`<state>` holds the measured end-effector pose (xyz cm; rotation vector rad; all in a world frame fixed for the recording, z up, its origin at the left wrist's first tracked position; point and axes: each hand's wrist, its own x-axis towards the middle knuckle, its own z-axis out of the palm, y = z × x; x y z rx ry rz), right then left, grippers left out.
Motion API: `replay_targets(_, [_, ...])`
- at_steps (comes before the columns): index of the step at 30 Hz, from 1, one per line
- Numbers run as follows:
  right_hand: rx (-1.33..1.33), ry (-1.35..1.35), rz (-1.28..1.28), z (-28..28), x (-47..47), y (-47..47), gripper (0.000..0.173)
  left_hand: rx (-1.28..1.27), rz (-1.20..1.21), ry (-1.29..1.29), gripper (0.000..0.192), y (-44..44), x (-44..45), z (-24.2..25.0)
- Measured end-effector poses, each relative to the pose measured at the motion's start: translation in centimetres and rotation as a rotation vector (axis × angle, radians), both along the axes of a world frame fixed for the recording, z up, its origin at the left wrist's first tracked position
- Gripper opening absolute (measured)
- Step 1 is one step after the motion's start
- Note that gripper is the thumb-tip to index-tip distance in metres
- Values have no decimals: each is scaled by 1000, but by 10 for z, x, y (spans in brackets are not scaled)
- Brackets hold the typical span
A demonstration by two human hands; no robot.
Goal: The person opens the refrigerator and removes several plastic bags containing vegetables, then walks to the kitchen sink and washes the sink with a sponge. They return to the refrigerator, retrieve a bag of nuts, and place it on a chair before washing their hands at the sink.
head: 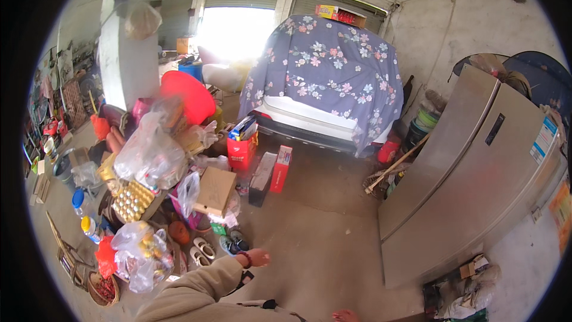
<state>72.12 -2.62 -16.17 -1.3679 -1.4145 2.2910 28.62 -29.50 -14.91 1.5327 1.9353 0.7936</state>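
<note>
My left hand (258, 257), with a dark red beaded bracelet at the wrist, is held out over the concrete floor; nothing shows in it, and its fingers are small and blurred. Just left of it stand a pair of dark sneakers (234, 242) and a pair of pale shoes (203, 251). At the bottom edge my right hand (345, 315) is partly cut off, with no object visible in it. Above the shoes lie a closed cardboard box (215, 191) and a tray of eggs (132, 201).
A vehicle under a flowered cloth (326, 67) stands ahead. At the right is a tall metallic refrigerator (464, 174). Bags, a red basin (190, 96) and a basket of red peppers (103, 290) crowd the left. A long box (263, 179) and a red box (281, 169) rest on the floor ahead.
</note>
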Motion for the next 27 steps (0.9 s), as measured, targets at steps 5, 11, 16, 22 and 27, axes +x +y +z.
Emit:
replay_targets(5, [74, -35, 90, -20, -53, 137, 23, -37, 20, -239, 14, 155, -33, 32])
replay_targets(11, [947, 246, 892, -11, -102, 378, 21, -199, 35, -388, 21, 262, -102, 20])
replay_targets(16, [1238, -189, 408, 85, -184, 524, 32, -162, 312, -589, 15, 322, -167, 47])
replay_targets(22, [1621, -807, 173, 213, -271, 664, 21, -339, 352, -509, 21, 412, -216, 72])
replay_targets(27, [1713, -1463, 289, 284, -318, 752, 27, -402, 294, -629, 23, 487, -279, 50])
